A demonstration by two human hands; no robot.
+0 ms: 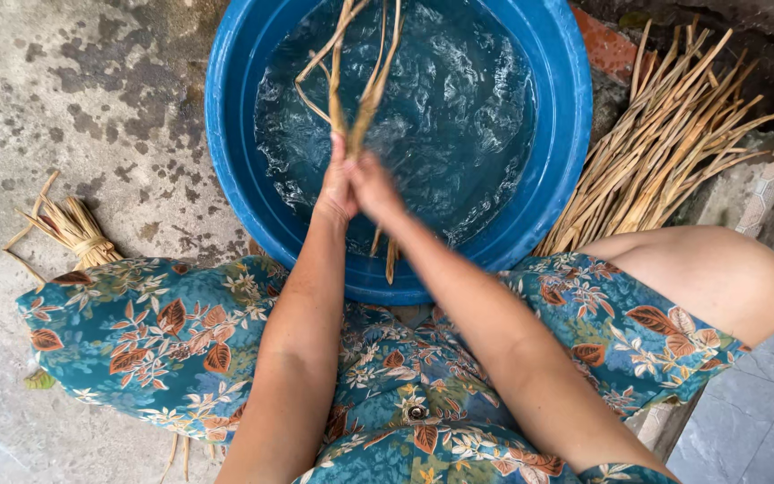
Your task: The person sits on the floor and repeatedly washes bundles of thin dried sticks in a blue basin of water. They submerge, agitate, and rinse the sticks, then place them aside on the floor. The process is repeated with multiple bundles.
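Head view: left hand and right hand pressed side by side, both grips clamped on a small bunch of dried reed strips. Strips fan upward beyond the grip over rippled water; short ends hang below the grip, toward the person. Grip sits inside the blue basin, above the water. Right of grip, outside basin: loose pile of reeds on the floor. Left of grip, well apart: tied reed bundle on the concrete floor. Near side: floral-print clothing over knees.
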